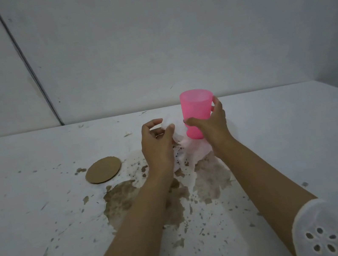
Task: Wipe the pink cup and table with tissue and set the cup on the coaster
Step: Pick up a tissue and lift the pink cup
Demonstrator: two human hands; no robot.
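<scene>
Pink cup [197,112] upright, mouth up, gripped by right hand [211,128]; left hand [157,144] pinches tissue [178,131].

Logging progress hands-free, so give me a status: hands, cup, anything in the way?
Right hand grips pink cup, upright. Left hand pinches tissue beside its lower side. Coaster bare, to the left. Brown spill unwiped on table.

You had nothing to read at that moment: no lettering, label, brand mark or number could be made out on the pink cup [197,109], the coaster [103,169], the tissue [178,131] or the table [44,215].
</scene>
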